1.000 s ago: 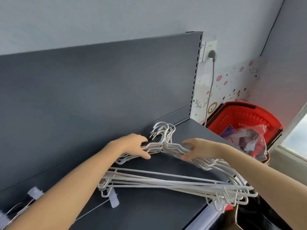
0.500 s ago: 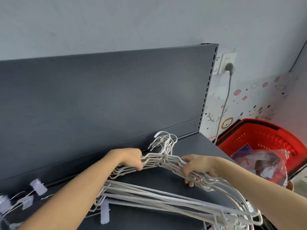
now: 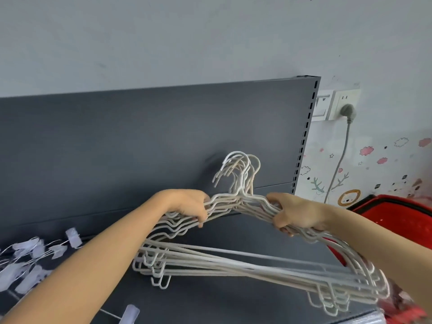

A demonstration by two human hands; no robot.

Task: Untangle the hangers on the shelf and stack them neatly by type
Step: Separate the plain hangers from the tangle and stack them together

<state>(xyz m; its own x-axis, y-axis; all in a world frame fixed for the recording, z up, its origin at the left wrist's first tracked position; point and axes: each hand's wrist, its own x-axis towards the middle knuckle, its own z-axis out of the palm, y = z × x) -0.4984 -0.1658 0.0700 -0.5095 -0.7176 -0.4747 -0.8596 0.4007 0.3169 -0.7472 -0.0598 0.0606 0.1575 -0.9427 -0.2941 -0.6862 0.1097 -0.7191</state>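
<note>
step: squaring white wire hangers (image 3: 233,265) | left hand (image 3: 189,206), right hand (image 3: 297,215): fingers gripping bundle shoulders (hooks aligned) | next: lay on shelf (image 3: 210,305), apart from clip hangers (image 3: 30,260)

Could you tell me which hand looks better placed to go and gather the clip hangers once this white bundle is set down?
Left, probably. The left hand grips the white hangers on the side nearer the clip hangers, which lie at the shelf's left end.
</note>
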